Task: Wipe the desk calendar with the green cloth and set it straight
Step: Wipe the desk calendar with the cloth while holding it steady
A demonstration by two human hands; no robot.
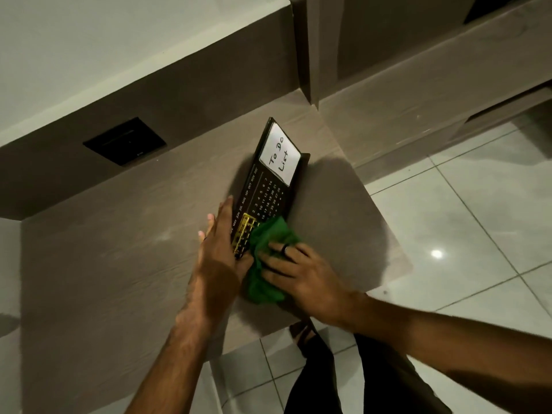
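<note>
The black desk calendar (268, 186) stands slanted on the brown desk (119, 264), near its right end, with month names, white numbers, a gold frame marker and a white "To Do List" note on its far half. My left hand (219, 252) grips the calendar's near left edge, fingers flat along its side. My right hand (298, 273), with a dark ring on one finger, presses the bunched green cloth (265, 258) against the calendar's near end. The cloth hides the calendar's near right corner.
A black wall socket plate (125, 141) sits in the brown back panel behind the desk. A brown upright panel (304, 49) rises at the back right. The desk's right edge (385, 216) drops to a white tiled floor (466, 222). My foot (301, 333) shows below the front edge.
</note>
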